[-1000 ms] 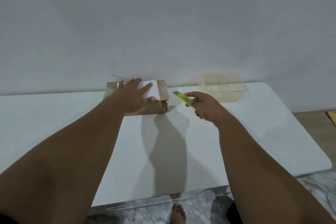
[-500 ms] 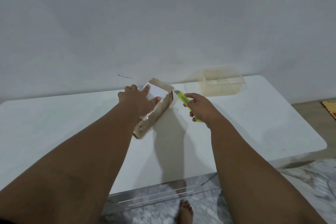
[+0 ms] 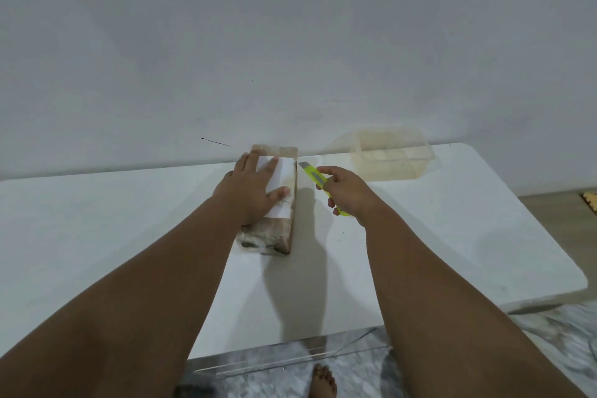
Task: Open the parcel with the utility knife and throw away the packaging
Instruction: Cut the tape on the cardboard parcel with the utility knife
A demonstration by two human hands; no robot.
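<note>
A brown parcel (image 3: 274, 233) wrapped in clear tape, with a white label on top, lies on the white table (image 3: 129, 236), its long side pointing away from me. My left hand (image 3: 250, 192) presses flat on its top, fingers spread over the label. My right hand (image 3: 347, 192) grips a yellow-green utility knife (image 3: 315, 175) just right of the parcel. The blade is out and points at the parcel's far right edge, very close to it.
A clear plastic container (image 3: 392, 153) stands at the back right of the table against the grey wall. The table's right edge drops to the floor. My bare foot (image 3: 323, 381) shows below the front edge.
My left hand has turned the parcel from lying crosswise to lying lengthwise away from me. My right hand stayed beside it with the knife, its tip now near the parcel's right edge.
</note>
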